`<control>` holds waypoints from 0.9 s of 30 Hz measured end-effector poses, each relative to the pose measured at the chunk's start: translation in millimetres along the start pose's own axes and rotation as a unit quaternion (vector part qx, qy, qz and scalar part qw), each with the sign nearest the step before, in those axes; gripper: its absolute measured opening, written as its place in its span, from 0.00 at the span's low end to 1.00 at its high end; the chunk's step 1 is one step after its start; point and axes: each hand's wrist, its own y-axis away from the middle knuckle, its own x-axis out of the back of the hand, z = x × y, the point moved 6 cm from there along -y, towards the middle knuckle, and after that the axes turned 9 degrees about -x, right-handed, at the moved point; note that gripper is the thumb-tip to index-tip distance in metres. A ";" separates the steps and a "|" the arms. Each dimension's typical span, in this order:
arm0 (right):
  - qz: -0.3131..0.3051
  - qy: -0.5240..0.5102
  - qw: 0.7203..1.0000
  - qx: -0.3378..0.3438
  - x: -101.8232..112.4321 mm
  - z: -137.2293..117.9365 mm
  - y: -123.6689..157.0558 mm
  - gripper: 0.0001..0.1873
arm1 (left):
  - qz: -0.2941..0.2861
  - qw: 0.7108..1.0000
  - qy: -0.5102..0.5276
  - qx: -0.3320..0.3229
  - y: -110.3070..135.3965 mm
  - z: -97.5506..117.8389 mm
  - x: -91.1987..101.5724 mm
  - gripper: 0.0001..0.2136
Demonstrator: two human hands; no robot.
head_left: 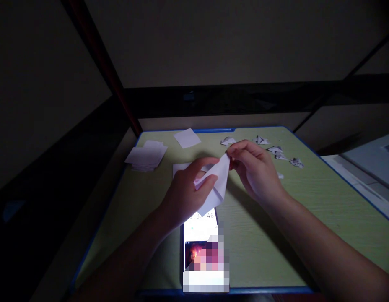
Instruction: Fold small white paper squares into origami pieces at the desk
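Observation:
A partly folded sheet of white paper point(218, 182) is held up above the table between both hands. My left hand point(190, 184) grips it from the left, thumb on the near face and fingers behind. At the paper's upper corner, my right hand point(252, 167) pinches the tip between thumb and index finger. Below the paper, a lit phone point(199, 230) lies on the table and shows a running time; part of its screen is pixelated. Behind my left hand, another white sheet point(178, 168) lies partly hidden.
A stack of white paper point(147, 155) lies at the left of the green table point(307, 218), with a single square sheet point(187, 138) at the back. Several small folded paper pieces point(275, 149) lie at the back right. A silver laptop point(377, 161) is beyond the right edge.

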 end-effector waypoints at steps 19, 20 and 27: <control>0.024 0.069 0.997 -0.008 1.7 -1.1 0.8 0.09 | -0.002 0.977 -0.172 -0.128 5.7 8.1 1.1 0.16; 0.027 0.077 0.997 -0.012 1.4 -1.0 1.7 0.09 | -0.005 0.972 -0.184 -0.144 6.1 9.8 0.6 0.16; 0.036 0.078 0.996 -0.028 1.6 -0.4 3.7 0.10 | -0.010 0.950 -0.238 -0.199 7.7 15.6 -0.5 0.14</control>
